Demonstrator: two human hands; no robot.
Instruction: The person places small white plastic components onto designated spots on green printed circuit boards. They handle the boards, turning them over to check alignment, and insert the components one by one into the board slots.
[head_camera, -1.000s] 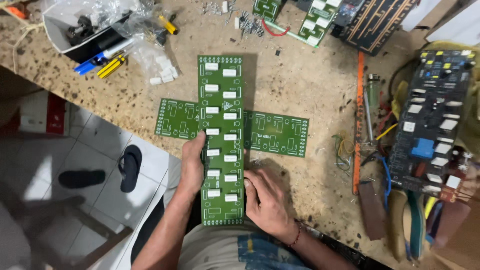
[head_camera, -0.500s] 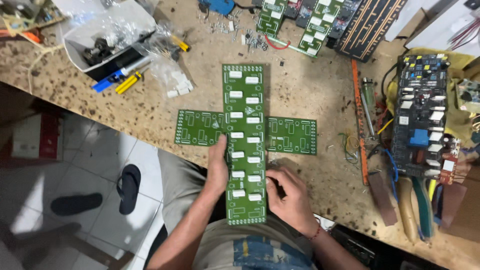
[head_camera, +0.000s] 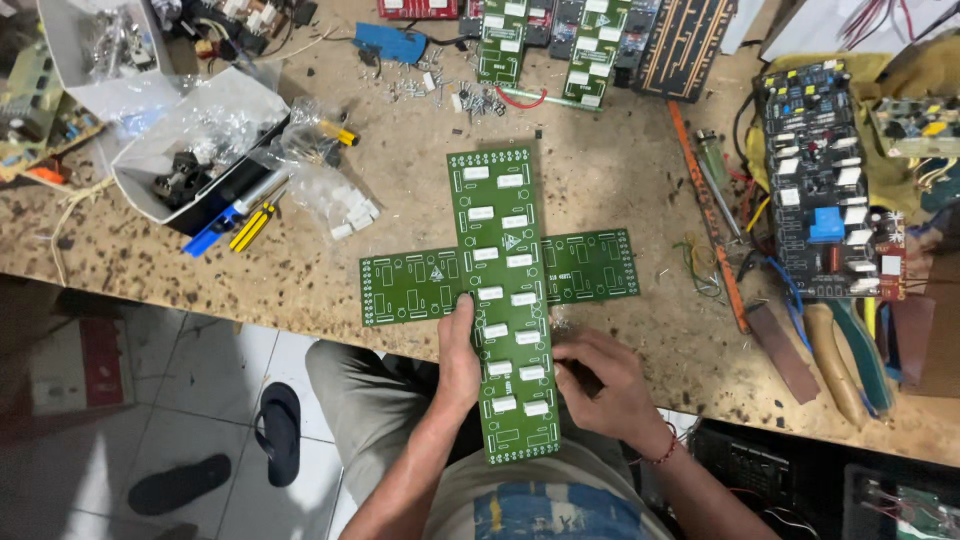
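Observation:
A long green circuit board (head_camera: 505, 290) with white block components lies lengthwise over the bench's front edge. It crosses on top of a second green circuit board (head_camera: 410, 285) that lies sideways. My left hand (head_camera: 458, 355) grips the long board's left edge, thumb on top. On the board's right edge rests my right hand (head_camera: 600, 385), fingers curled against it near the lower end; whether it pinches anything small I cannot tell.
The speckled workbench (head_camera: 620, 200) carries a white box of parts (head_camera: 195, 150), plastic bags, yellow and blue screwdrivers (head_camera: 240, 225), loose screws, more boards at the back and an assembled board (head_camera: 820, 180) at right. Pliers (head_camera: 840, 350) lie at front right. Sandals sit on the tiled floor.
The view has shifted slightly, so the boards sit lower and more to the right in frame. Both hands stay on the long board's edges.

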